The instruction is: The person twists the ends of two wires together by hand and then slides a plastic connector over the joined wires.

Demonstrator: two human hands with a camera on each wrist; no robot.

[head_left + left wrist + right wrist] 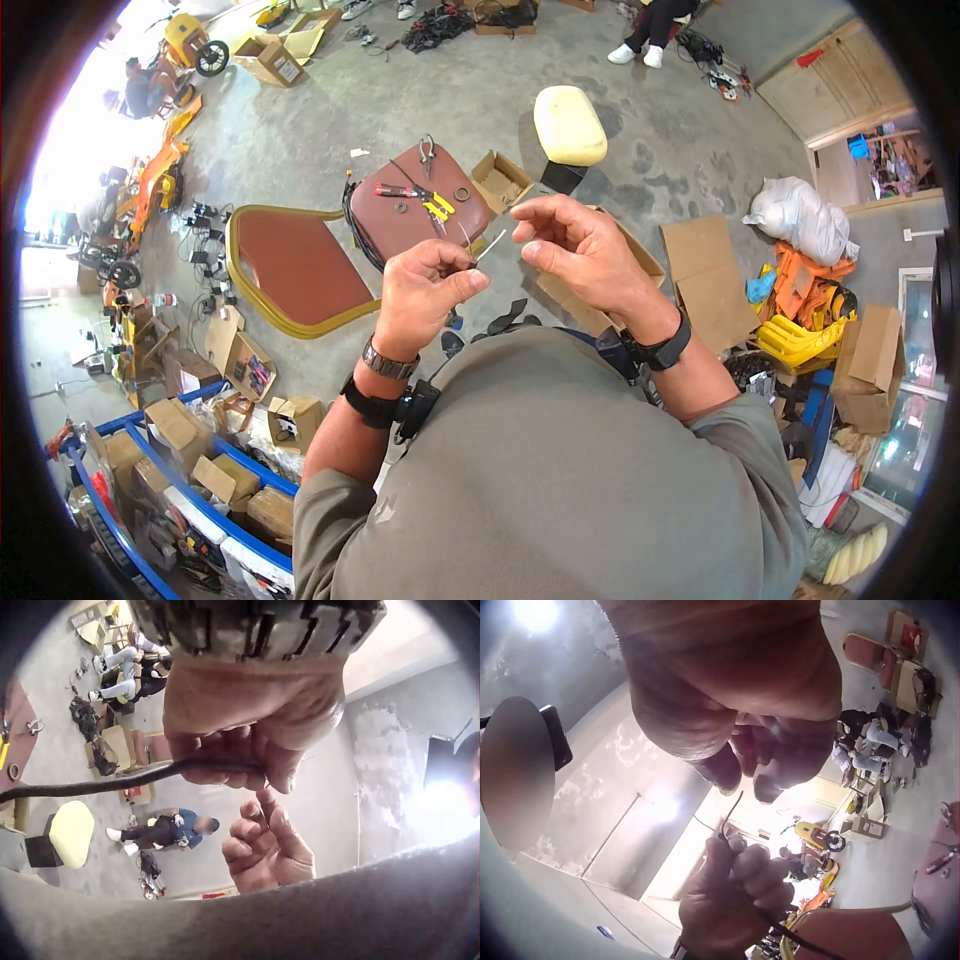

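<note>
Black cable (112, 784) lengthwise through gripping left hand (425, 290), wire ends (490, 247) toward right hand (590, 255), loosely open, empty.

A narrow gap parts the left hand (425, 290) from the right hand (590, 255), thin wire ends (732, 814) poking into it. Below, the stool (400, 228) offers room nearest the chair (300, 262) — pliers (427, 158), coloured-handled tools (437, 208) and rings (462, 193) block the rest. The black cable (97, 785) bars one side — a small box (500, 183) crowds the other.
</note>
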